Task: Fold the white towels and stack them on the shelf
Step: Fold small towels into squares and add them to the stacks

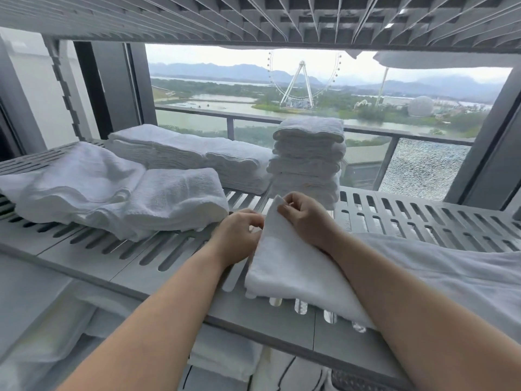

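Small white terry towel (287,272) lies partly folded at the front of the grey slotted plastic shelf (423,221), far corner lifted. Right hand (306,218) pinches that raised corner between thumb and fingers. Left hand (239,235) has its fingers curled on the towel's left edge, just below. Tall stack of folded white towels (307,159) stands just behind the hands. Loose heap of unfolded white towels (112,190) lies to the left.

Judgement: the cloth is light, soft and limp, not fragile. It will sag wherever unsupported and cling slightly to itself. Best held at the corners or along a hem, hands apart, so the edges meet squarely before the fold is pressed flat.
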Demonstrator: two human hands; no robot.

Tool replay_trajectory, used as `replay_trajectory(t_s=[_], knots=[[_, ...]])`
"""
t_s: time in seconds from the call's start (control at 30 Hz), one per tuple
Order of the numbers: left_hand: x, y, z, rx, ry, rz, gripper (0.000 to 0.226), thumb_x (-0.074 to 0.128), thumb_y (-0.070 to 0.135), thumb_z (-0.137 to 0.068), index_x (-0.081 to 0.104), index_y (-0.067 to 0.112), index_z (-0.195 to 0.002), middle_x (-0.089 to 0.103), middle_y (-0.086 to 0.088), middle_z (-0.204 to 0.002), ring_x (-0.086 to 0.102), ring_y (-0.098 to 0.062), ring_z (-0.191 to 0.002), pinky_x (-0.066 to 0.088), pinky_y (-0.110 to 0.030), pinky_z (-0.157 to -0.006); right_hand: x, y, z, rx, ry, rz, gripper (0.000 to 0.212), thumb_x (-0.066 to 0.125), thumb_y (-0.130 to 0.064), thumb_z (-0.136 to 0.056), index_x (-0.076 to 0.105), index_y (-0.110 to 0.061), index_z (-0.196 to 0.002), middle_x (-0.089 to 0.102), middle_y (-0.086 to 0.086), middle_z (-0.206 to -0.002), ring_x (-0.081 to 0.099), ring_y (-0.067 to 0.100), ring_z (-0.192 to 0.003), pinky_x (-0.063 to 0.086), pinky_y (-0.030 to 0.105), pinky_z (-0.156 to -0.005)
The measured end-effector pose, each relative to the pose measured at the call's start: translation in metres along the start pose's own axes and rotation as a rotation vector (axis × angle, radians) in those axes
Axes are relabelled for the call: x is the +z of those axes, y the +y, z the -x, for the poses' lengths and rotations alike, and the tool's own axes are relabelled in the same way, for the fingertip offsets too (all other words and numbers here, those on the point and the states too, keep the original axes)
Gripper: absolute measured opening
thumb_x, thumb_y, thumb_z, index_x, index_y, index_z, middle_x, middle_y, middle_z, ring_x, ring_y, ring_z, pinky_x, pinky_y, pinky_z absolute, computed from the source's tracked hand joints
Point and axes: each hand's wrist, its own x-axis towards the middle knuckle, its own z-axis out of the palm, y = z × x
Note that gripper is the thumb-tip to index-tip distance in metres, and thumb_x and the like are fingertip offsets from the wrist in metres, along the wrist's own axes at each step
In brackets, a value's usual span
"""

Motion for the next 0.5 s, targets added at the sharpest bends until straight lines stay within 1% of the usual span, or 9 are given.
replay_trajectory(t_s=[0.03,0.1,0.13,0.17,0.23,0.3,0.37,0.43,0.5], knots=[[-0.001,0.002,0.0,-0.033,-0.009,0.088,0.021,0.057,0.015,-0.076,0.078,0.017,-0.08,0.069,0.006,-0.106,0.063,-0.012,-0.104,0.049,-0.035,-0.096,0.005,0.004,0.001,-0.013,0.008,0.091,0.017,0.064,-0.028,-0.094,0.058,-0.024,-0.079,0.053,-0.012,-0.061,0.043,0.0,-0.052,0.036,0.025,-0.056],[-0.004,0.007,0.0,-0.154,0.001,0.347,0.026,0.05,0.017,-0.068,0.075,0.012,-0.067,0.07,-0.002,-0.11,0.063,-0.014,-0.106,0.048,-0.033,-0.097,0.009,0.008,0.002,-0.05,0.01,0.201,0.013,0.065,-0.032,-0.092,0.06,-0.024,-0.084,0.054,-0.011,-0.061,0.046,0.001,-0.056,0.036,0.023,-0.057],[-0.005,0.008,0.001,-0.211,0.012,0.438,0.024,0.051,0.02,-0.067,0.073,0.014,-0.06,0.07,-0.003,-0.111,0.063,-0.015,-0.105,0.046,-0.03,-0.096,0.009,0.008,0.002,-0.067,0.002,0.247,0.012,0.065,-0.034,-0.091,0.062,-0.023,-0.086,0.056,-0.01,-0.062,0.049,0.001,-0.058,0.037,0.023,-0.058],[-0.005,0.008,0.002,-0.238,0.022,0.476,0.025,0.053,0.025,-0.07,0.07,0.017,-0.055,0.07,0.0,-0.109,0.064,-0.013,-0.101,0.045,-0.026,-0.092,0.01,0.008,0.003,-0.08,-0.008,0.282,0.013,0.066,-0.035,-0.09,0.063,-0.023,-0.088,0.057,-0.01,-0.063,0.051,0.003,-0.061,0.038,0.025,-0.06],[-0.007,0.007,0.007,-0.188,0.001,0.412,0.032,0.064,0.035,-0.082,0.072,0.021,-0.054,0.069,0.013,-0.101,0.063,0.0,-0.091,0.044,-0.016,-0.082,0.012,0.007,0.004,-0.1,-0.02,0.312,0.012,0.066,-0.035,-0.088,0.064,-0.022,-0.088,0.061,-0.009,-0.067,0.054,0.009,-0.067,0.04,0.028,-0.063],[-0.007,0.004,0.011,-0.13,-0.027,0.267,0.033,0.073,0.029,-0.088,0.072,0.025,-0.055,0.065,0.02,-0.101,0.06,0.012,-0.089,0.041,-0.009,-0.081,0.014,0.005,0.005,-0.104,-0.015,0.345,0.009,0.067,-0.033,-0.086,0.065,-0.025,-0.085,0.061,-0.011,-0.067,0.056,0.011,-0.071,0.037,0.028,-0.064],[-0.007,0.001,0.012,-0.118,0.002,0.15,0.033,0.075,0.024,-0.086,0.069,0.025,-0.053,0.062,0.02,-0.109,0.057,0.014,-0.097,0.037,-0.005,-0.083,0.014,0.004,0.006,-0.096,-0.01,0.366,0.006,0.069,-0.034,-0.085,0.067,-0.028,-0.082,0.06,-0.012,-0.067,0.057,0.011,-0.074,0.037,0.026,-0.066],[-0.007,-0.001,0.015,-0.101,0.037,0.078,0.034,0.075,0.021,-0.083,0.065,0.024,-0.051,0.063,0.016,-0.117,0.056,0.015,-0.103,0.032,-0.001,-0.084,0.012,0.003,0.006,-0.092,-0.015,0.383,0.008,0.07,-0.035,-0.085,0.072,-0.028,-0.082,0.065,-0.011,-0.071,0.06,0.011,-0.076,0.042,0.027,-0.069],[-0.007,-0.003,0.017,-0.08,0.043,0.008,0.034,0.075,0.022,-0.081,0.063,0.025,-0.05,0.063,0.015,-0.119,0.054,0.016,-0.105,0.03,0.0,-0.085,0.011,0.003,0.006,-0.089,-0.034,0.405,0.012,0.07,-0.036,-0.085,0.076,-0.026,-0.085,0.072,-0.009,-0.079,0.063,0.011,-0.081,0.048,0.028,-0.075]])
